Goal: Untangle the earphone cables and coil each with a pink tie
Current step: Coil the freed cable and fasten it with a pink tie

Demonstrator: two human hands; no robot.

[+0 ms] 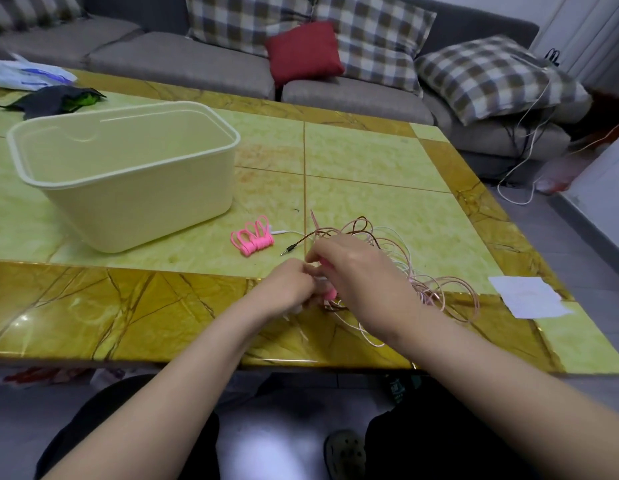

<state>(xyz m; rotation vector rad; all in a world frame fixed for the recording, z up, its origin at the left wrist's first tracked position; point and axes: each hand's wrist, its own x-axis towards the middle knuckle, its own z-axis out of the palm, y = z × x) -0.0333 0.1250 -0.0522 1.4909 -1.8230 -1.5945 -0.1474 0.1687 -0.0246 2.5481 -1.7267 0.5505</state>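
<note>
A tangle of thin pink, white and brown earphone cables (436, 289) lies on the table near its front edge. My left hand (287, 285) and my right hand (356, 271) meet over the tangle's left side, fingers curled around cable strands. A pink tie (330, 293) shows between the two hands, and which hand holds it cannot be told. A bunch of loose pink ties (252, 237) lies on the table to the left of the hands. A black jack plug (288, 251) on a brown lead lies between the ties and my hands.
A cream plastic tub (128, 174) stands at the left of the green and yellow marble table (370, 157). A white paper slip (526, 296) lies at the right edge. A plastic bag (27, 76) and dark cloth (55, 100) sit far left. A sofa with cushions lies behind.
</note>
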